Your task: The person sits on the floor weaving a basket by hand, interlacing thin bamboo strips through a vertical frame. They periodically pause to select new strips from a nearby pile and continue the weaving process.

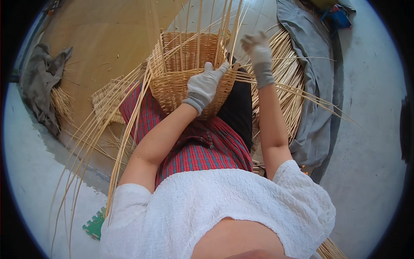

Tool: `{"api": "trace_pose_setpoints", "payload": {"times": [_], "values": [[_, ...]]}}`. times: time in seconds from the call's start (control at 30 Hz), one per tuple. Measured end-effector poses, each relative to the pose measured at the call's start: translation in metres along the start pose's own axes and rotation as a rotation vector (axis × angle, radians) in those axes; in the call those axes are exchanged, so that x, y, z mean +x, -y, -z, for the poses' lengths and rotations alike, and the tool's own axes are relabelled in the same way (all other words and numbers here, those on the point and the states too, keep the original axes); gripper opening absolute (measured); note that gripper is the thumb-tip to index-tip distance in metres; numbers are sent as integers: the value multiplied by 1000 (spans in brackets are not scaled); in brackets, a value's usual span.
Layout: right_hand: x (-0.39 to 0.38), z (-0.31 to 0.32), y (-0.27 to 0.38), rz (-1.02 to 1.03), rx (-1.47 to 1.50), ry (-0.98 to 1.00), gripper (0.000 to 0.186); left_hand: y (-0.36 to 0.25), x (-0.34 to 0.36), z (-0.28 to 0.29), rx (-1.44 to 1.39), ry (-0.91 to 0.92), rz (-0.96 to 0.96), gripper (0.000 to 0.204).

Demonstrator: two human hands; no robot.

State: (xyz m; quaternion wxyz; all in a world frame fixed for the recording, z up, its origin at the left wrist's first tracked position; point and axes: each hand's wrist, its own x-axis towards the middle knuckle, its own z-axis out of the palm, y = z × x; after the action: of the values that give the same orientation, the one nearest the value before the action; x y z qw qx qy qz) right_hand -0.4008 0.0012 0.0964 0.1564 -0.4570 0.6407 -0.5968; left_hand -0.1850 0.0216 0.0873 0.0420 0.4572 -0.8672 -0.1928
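A half-woven wicker basket point(174, 88) rests on my lap, with tall upright stakes rising from its walls and long loose strands trailing to both sides. My left hand point(202, 86), in a pale glove with a grey cuff, grips the near wall at the rim. Its thumb points up, and its forefinger reaches toward the right corner. Off to the right of that corner, my gloved right hand point(257, 48) is raised beside the stakes. Its fingers are smeared by motion, so I cannot make out whether a strand is in them.
Right of my legs lies a big bundle of cane strands point(291, 82), partly covered by a grey cloth point(317, 116). A flat woven piece point(108, 99) is at the left on the brown floor mat point(112, 39). Another dark cloth point(41, 82) sits farther left. Loose strands sweep past my left arm.
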Motion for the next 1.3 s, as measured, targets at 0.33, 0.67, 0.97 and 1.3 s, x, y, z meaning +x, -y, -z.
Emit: {"api": "trace_pose_setpoints", "payload": {"times": [0.33, 0.67, 0.97, 1.3], "values": [[-110, 38, 47, 1, 370, 130, 33, -15, -22, -17, 67, -237, -154, 62], [-84, -5, 65, 529, -568, 420, 56, 24, -28, -13, -1149, -487, -126, 25], [-62, 58, 51, 238, 179, -205, 19, -18, 18, -12, -1229, -21, -26, 62], [-122, 132, 35, 17, 217, 105, 13, -21, 36, -41, -1319, 3, -28, 69]]}}
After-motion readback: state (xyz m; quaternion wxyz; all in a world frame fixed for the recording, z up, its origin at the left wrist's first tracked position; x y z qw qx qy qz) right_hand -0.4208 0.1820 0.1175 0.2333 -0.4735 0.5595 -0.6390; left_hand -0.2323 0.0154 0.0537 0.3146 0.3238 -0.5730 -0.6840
